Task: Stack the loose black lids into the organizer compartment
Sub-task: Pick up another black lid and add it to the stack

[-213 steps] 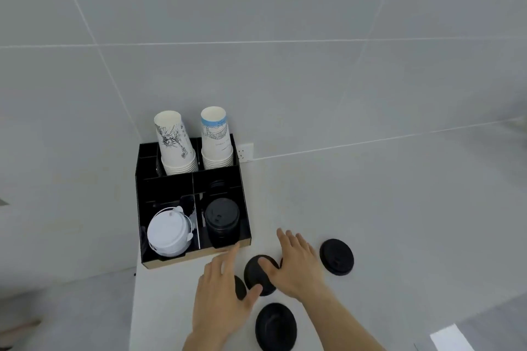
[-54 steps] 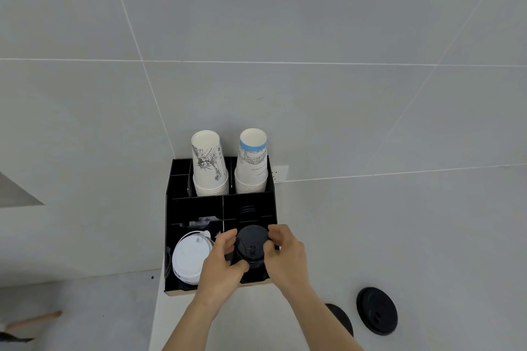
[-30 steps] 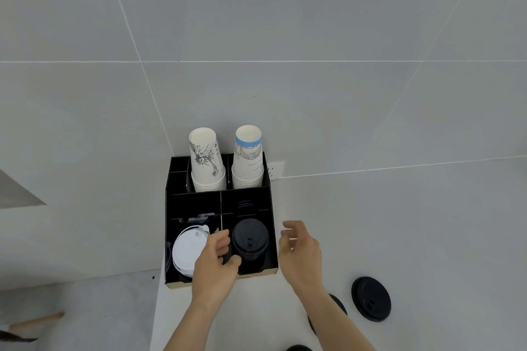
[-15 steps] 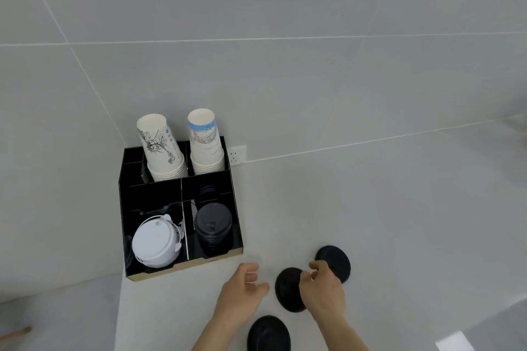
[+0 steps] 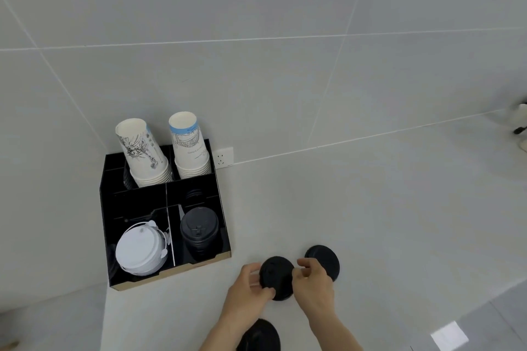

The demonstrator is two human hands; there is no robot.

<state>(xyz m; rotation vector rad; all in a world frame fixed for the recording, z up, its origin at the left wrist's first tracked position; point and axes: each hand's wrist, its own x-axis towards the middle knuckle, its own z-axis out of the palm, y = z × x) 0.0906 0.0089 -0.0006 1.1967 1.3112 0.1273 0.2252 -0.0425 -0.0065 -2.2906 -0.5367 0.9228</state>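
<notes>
A black lid (image 5: pixel 277 276) is pinched between both hands just above the white counter. My left hand (image 5: pixel 247 288) grips its left edge and my right hand (image 5: pixel 313 285) grips its right edge. A second loose black lid (image 5: pixel 325 261) lies flat on the counter just behind my right hand. A third black lid (image 5: pixel 261 336) lies near the bottom edge, partly covered by my left forearm. The black organizer (image 5: pixel 222 219) stands to the left against the wall. Its front right compartment holds a stack of black lids (image 5: pixel 199 229).
The organizer's front left compartment holds white lids (image 5: pixel 139 249), and two stacks of paper cups (image 5: pixel 168 148) stand in its back row. A wall socket (image 5: pixel 224 157) sits behind it. The counter's left edge (image 5: pixel 104 319) drops to the floor below the organizer.
Both hands left the lid stack in the organizer and came down to the counter. They have closed on a loose black lid and raised it slightly.
</notes>
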